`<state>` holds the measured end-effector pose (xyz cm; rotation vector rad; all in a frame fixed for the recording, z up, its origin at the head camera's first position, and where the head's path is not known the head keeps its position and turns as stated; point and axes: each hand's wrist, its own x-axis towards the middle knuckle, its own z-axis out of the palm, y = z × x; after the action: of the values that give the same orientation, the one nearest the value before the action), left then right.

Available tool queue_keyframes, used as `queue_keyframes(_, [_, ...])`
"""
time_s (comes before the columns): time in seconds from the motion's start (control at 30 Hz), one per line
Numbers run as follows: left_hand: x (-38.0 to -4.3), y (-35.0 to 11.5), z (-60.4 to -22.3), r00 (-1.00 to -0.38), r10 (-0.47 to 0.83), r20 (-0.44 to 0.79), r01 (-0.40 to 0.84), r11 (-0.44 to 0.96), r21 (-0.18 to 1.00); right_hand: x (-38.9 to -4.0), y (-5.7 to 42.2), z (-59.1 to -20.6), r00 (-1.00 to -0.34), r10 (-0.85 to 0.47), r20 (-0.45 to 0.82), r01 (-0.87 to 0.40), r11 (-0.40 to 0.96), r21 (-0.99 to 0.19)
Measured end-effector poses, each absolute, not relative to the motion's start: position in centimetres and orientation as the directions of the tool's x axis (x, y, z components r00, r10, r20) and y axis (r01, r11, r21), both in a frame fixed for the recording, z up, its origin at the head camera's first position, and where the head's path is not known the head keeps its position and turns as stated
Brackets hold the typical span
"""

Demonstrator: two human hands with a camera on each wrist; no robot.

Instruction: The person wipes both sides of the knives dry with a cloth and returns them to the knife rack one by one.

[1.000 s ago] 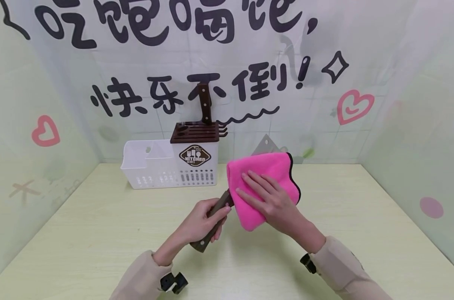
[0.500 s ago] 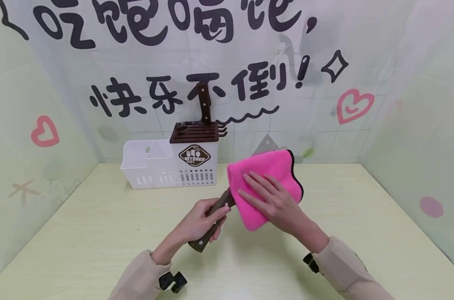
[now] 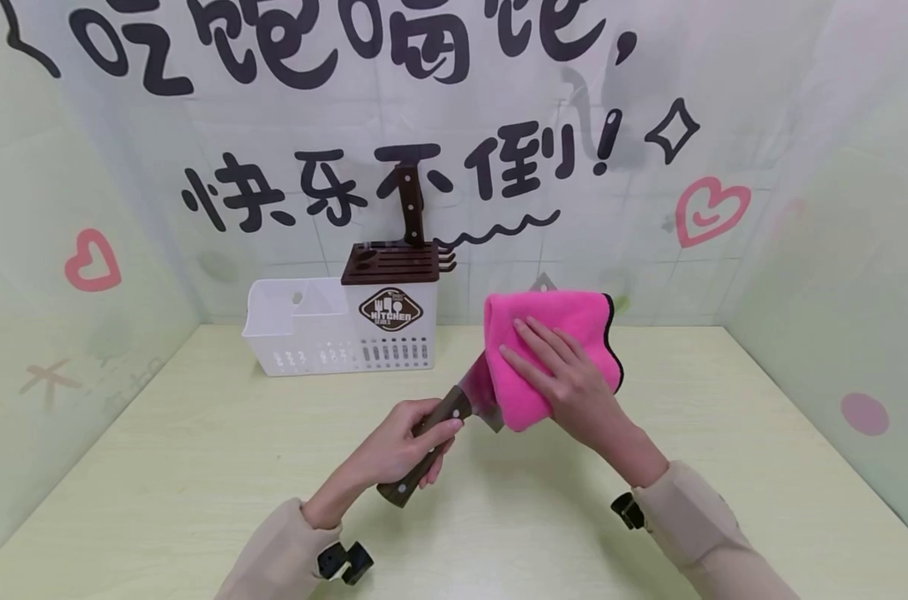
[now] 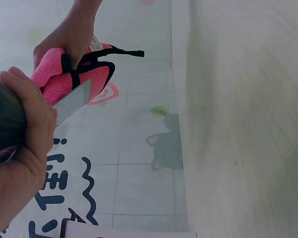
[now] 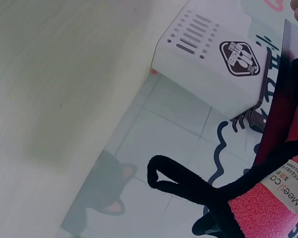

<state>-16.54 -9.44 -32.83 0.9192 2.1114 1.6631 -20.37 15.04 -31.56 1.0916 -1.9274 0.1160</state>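
My left hand [image 3: 403, 443] grips the dark riveted handle of a cleaver [image 3: 479, 385], its blade slanting up and right above the table. A pink cloth [image 3: 566, 307] with black edging lies folded over the blade and hides most of it; one blade corner with a hole pokes out behind. My right hand [image 3: 566, 385] holds the cloth against the blade, fingers spread along its upper face, thumb hidden there. In the left wrist view, the right hand [image 4: 64, 37] wraps round the bunched cloth [image 4: 59, 89], and bare blade shows beside it. The right wrist view shows the cloth's label [image 5: 288, 186] and black loop.
A white knife holder [image 3: 389, 354] with a brown slotted top stands at the table's back, left of the cloth. Another knife handle [image 3: 409, 205] rises from it. A white open basket [image 3: 281, 354] adjoins its left side. Printed wall sheets [image 3: 634, 258] enclose the pale table [image 3: 198, 467].
My right hand and the cloth have slid up and right along the blade, uncovering the part nearest the handle. The left hand stays almost in place on the cleaver's handle.
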Motion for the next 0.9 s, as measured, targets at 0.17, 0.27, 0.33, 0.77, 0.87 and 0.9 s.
queue_keyframes(0.17, [-16.5, -9.4, -32.8, -0.743, 0.649, 0.165, 0.311, 0.116, 0.943, -20.9, 15.6, -31.5, -0.246, -0.609, 0.754, -0.725, 0.632, 0.274])
queue_keyframes(0.27, [-16.5, -9.4, -32.8, -0.739, 0.652, 0.171, 0.32, 0.116, 0.94, -21.1, 15.9, -31.5, -0.264, -0.588, 0.764, -0.719, 0.648, 0.25])
queue_keyframes(0.33, [-16.6, -9.4, -32.8, -0.738, 0.653, 0.169, 0.32, 0.119, 0.94, -21.3, 16.1, -31.4, -0.273, -0.573, 0.773, -0.716, 0.658, 0.234])
queue_keyframes(0.77, [-16.6, -9.5, -33.0, -0.735, 0.657, 0.165, 0.309, 0.108, 0.945, -21.8, 17.3, -31.4, -0.38, -0.479, 0.792, -0.682, 0.723, 0.11])
queue_keyframes(0.87, [-16.7, -9.5, -33.0, -0.735, 0.658, 0.164, 0.305, 0.105, 0.946, -21.9, 17.6, -31.6, -0.384, -0.46, 0.801, -0.678, 0.729, 0.094])
queue_keyframes(0.9, [-16.7, -9.5, -33.1, -0.735, 0.658, 0.162, 0.303, 0.105, 0.947, -21.9, 17.6, -31.7, -0.381, -0.456, 0.805, -0.677, 0.73, 0.093])
